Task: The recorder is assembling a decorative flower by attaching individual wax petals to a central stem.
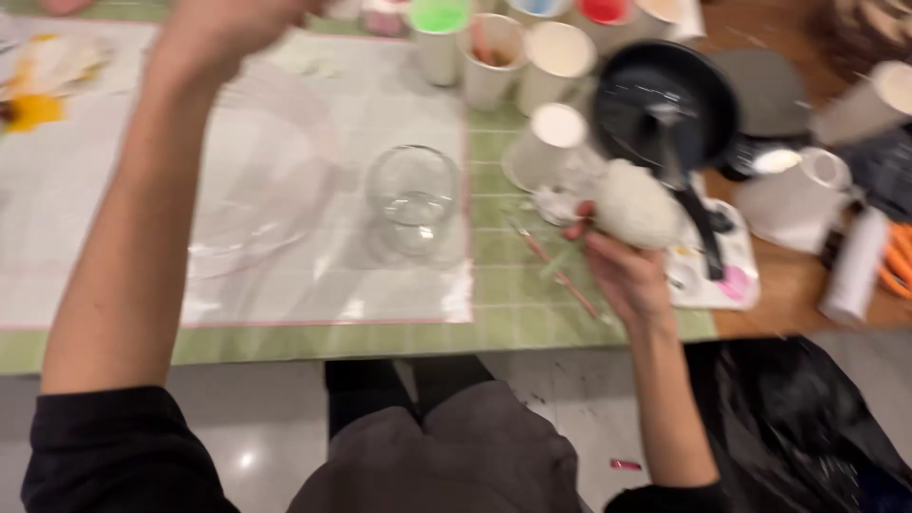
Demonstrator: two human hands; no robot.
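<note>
My right hand [622, 271] is closed around a white, fuzzy ball-shaped lump [635, 207], held over the green mat just in front of a black bowl [665, 100]. My left hand [223, 28] reaches far forward to the top edge of the view; it is blurred and cut off, so its fingers are not readable. A clear glass jar [412, 198] stands empty on a clear plastic sheet [285, 190] between my two arms.
Several paper cups [556, 57] with paint stand along the back of the green mat [513, 285]. A thin brush [556, 274] lies near my right hand. A white palette [727, 275], a white mug [798, 199] and clutter sit at right. The table edge is near me.
</note>
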